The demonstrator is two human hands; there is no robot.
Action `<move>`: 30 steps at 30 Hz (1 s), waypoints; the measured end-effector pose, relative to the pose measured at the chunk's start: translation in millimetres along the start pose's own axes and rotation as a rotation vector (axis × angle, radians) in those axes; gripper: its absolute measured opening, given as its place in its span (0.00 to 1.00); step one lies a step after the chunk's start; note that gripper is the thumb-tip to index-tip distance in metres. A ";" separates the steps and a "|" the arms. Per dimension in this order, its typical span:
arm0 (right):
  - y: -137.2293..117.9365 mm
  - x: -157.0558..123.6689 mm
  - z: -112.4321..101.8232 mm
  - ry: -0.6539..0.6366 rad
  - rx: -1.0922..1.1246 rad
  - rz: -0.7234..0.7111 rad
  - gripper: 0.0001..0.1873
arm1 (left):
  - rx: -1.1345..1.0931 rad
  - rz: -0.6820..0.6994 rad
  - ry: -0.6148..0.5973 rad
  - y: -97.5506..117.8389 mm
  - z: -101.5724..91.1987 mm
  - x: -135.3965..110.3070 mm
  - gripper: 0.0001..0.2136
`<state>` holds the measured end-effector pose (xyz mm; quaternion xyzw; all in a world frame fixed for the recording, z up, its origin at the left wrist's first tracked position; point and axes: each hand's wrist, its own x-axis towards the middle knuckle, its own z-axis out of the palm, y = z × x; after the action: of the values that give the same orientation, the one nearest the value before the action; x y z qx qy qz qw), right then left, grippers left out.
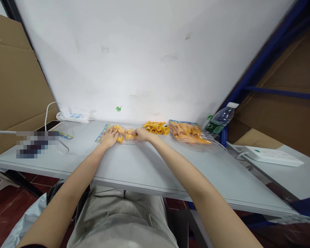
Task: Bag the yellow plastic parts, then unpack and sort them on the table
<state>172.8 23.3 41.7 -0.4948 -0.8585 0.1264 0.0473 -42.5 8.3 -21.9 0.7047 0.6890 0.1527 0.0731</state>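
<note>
A clear plastic bag [124, 141] with a colourful printed header lies flat on the table, with several yellow toy horns [120, 130] inside it. My left hand [109, 137] rests on the bag near its header, fingers spread. At the bag's right end, my right hand [142, 134] has its fingers closed around the narrow end of a yellow toy horn [130, 137]; part of that horn is hidden by the fingers. Just beyond my right hand sits a loose pile of yellow toy horns [156, 127].
To the right lies a filled bag of orange-yellow toy horns [187, 132], beside a leaning water bottle [222, 119]. White power strips [76, 117] stand at the back left and on the right-hand surface. A phone [50, 126] and a white cable are at the left. A white panel [144, 62] closes off the back.
</note>
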 end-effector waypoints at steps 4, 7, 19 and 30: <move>-10.1 3.5 0.5 0.062 -0.012 -0.032 0.13 | -0.010 -0.005 0.002 -0.6 0.4 0.0 0.27; -10.4 5.2 -1.1 0.140 0.047 -0.025 0.14 | -0.017 -0.005 -0.014 0.1 -0.5 -0.2 0.27; -7.6 20.2 18.0 0.063 0.254 -0.011 0.10 | -0.053 0.014 0.003 2.1 -1.3 -2.7 0.28; -3.2 20.4 17.8 0.056 0.366 0.075 0.09 | -0.249 -0.013 0.167 -3.6 -3.7 4.4 0.27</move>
<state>156.1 36.3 24.4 -0.5128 -0.8005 0.2684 0.1556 -47.1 12.4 -19.0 0.6707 0.6728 0.2947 0.1033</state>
